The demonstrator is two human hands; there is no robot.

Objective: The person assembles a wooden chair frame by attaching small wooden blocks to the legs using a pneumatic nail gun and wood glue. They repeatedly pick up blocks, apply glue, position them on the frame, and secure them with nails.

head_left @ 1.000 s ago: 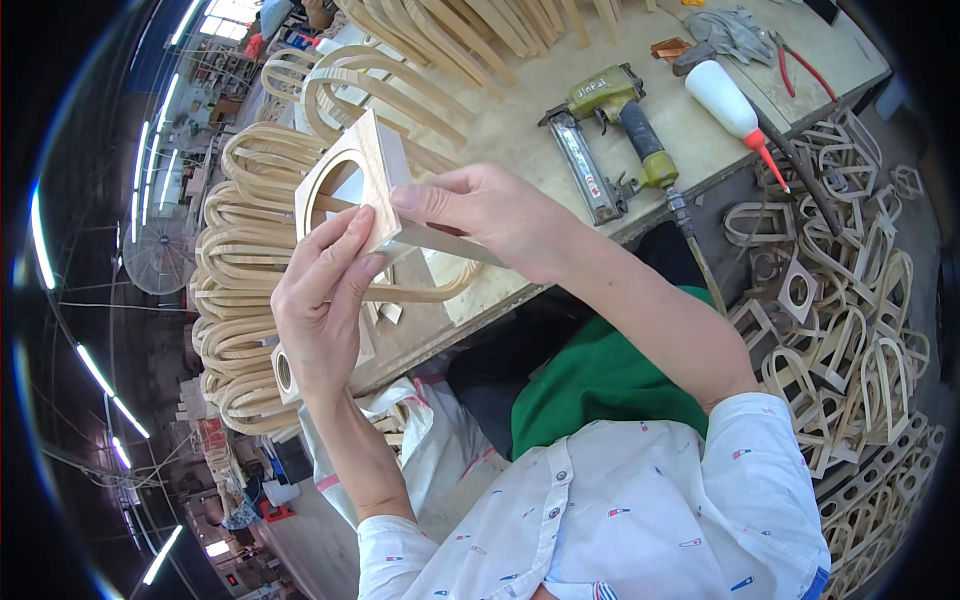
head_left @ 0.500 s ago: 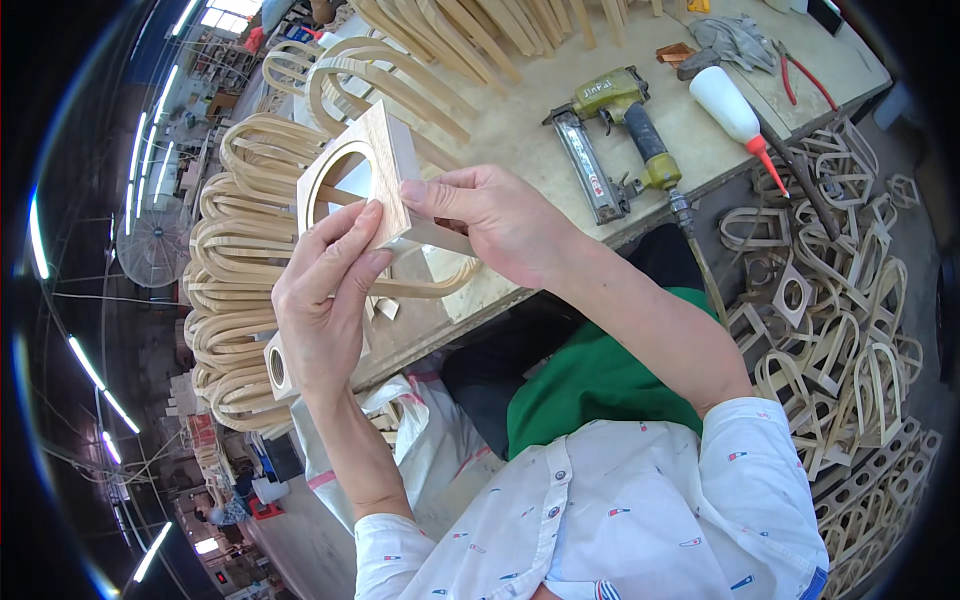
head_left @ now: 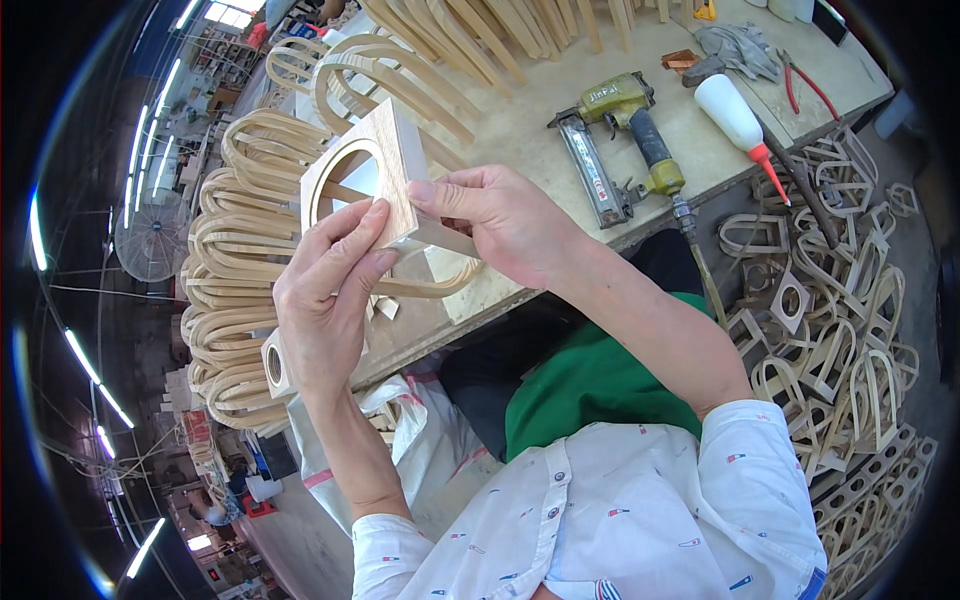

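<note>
Big dim workroom all around, with long lights (head_left: 135, 170) on the left and a pale table (head_left: 510, 140) near the middle. Held up over the table, tipped at a slant: a square wooden box (head_left: 395, 160) with a big round hole in its face. At its low edge, the left hand (head_left: 325, 280), with fingers and thumb clamped on the wood just beside the hole. At its right side, the right hand (head_left: 505, 220), with thumb pressed on the wood and the other fingers bent in behind; too hidden to tell where those tips touch. Behind the box and off to the left, lots of bent wooden loops (head_left: 245, 240) in rows. Near the left wrist, a small block (head_left: 275, 362) with a round hole. On the table to the right, a green and black nail gun (head_left: 618, 98) with a hose (head_left: 705, 270), then a white bottle (head_left: 728, 112) with a red tip, a gray glove (head_left: 740, 50) and red pliers (head_left: 815, 88). Under the table edge, a white sack (head_left: 430, 435); over the lap, a green cloth (head_left: 560, 390). Down on the floor at the right, a messy heap of wooden pieces (head_left: 845, 345).
</note>
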